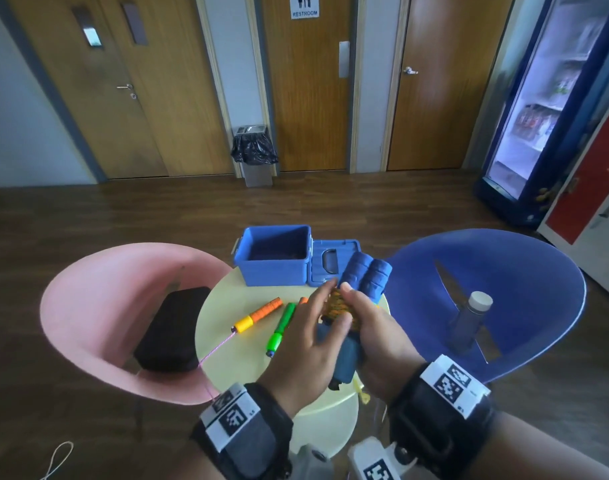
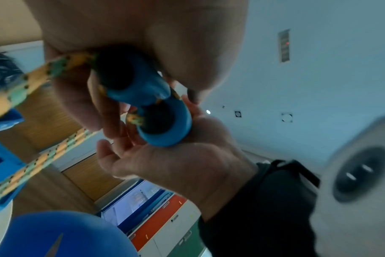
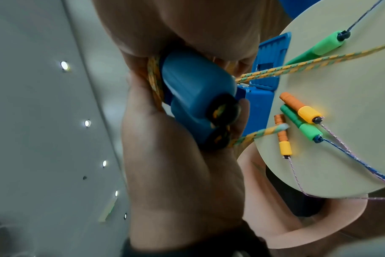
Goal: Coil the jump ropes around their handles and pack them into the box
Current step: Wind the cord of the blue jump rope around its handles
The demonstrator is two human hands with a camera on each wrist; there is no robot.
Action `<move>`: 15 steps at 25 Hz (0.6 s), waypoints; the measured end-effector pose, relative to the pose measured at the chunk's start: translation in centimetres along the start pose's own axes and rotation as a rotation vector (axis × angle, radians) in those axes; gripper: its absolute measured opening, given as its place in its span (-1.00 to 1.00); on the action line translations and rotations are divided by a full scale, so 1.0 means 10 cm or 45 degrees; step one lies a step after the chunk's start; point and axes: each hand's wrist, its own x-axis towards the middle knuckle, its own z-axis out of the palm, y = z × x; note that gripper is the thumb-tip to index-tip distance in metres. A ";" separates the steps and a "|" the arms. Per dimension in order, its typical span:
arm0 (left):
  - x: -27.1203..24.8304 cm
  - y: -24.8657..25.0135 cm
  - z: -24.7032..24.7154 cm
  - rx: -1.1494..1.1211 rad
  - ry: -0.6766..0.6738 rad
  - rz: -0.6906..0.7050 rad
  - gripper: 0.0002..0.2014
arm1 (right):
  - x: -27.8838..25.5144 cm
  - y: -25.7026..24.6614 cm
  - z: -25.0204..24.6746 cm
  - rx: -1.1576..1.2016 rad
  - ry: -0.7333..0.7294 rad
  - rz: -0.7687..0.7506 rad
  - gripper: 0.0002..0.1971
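We hold two blue handles (image 1: pixel 365 275) above the desk's (image 1: pixel 227 358) near edge.
Left hand (image 1: pixel 306 344) and right hand (image 1: pixel 375 327) fingers clasp them; the open box (image 1: pixel 275 271) stands at the far edge.

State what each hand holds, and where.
The right hand grips the paired blue handles around their rope-wrapped middle; the left hand wraps over the coil from the other side.

This is an office building's common hallway. A restroom sign (image 1: pixel 305 5) marks one door (image 1: pixel 306 98); a drinks fridge (image 1: pixel 538 116) glows nearby.
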 end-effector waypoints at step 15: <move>0.13 -0.11 -0.56 -0.094 0.047 -0.191 -0.51 | -0.03 -0.14 -0.04 -0.619 -0.093 -0.146 -0.56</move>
